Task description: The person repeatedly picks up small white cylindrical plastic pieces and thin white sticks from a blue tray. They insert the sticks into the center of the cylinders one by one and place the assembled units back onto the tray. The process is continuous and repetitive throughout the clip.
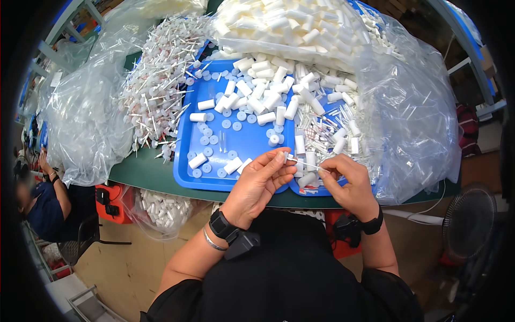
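My left hand (261, 178) is closed in a pinch on a small whitish piece, perhaps a disc, above the front right part of the blue tray (181, 155). From that piece a thin white stick (304, 162) runs to my right hand (348, 181), whose fingertips are closed on its other end. How the stick and the small piece join is too small to tell. White cylinders (266, 118) and pale blue discs with centre holes (237, 126) lie scattered in the tray beyond my left hand. Thin white sticks (316, 142) lie loose behind my right hand, mixed with cylinders.
A heap of sticks with discs on them (161, 80) rises left of the tray. Behind stands a big bag of white cylinders (289, 27). Clear plastic bags (407, 118) flank both sides of the green table (145, 174). Another person (51, 204) sits far left; a fan (469, 222) stands right.
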`<state>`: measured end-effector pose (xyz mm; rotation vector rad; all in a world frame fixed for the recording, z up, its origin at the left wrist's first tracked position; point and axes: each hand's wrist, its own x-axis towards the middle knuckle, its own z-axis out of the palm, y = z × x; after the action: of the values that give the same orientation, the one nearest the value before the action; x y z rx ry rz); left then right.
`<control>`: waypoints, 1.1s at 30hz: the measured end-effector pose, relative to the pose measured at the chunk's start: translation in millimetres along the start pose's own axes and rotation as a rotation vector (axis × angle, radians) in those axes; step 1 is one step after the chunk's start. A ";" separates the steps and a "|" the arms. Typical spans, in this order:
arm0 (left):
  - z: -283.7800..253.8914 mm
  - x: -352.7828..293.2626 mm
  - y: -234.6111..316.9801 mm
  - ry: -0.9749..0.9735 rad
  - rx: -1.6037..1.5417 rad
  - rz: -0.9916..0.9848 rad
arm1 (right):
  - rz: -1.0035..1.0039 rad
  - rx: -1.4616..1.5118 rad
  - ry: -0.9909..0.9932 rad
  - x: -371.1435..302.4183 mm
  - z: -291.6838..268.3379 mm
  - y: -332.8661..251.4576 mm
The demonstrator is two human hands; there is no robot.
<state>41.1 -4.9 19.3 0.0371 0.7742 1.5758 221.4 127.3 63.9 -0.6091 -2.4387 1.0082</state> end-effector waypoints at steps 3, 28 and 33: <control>-1.5 1.1 -1.4 0.002 0.006 0.005 | -0.008 -0.001 0.009 1.8 1.5 -3.0; -55.8 -0.6 162.5 0.191 0.074 0.595 | 0.247 -0.211 0.155 35.1 -29.9 27.7; -38.5 6.8 88.2 0.141 0.926 0.450 | -0.091 -0.575 0.065 46.8 -23.2 53.4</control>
<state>-54.6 -12.0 30.0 0.8269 1.6369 1.5034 208.3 199.5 49.8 -0.6843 -2.6667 0.2311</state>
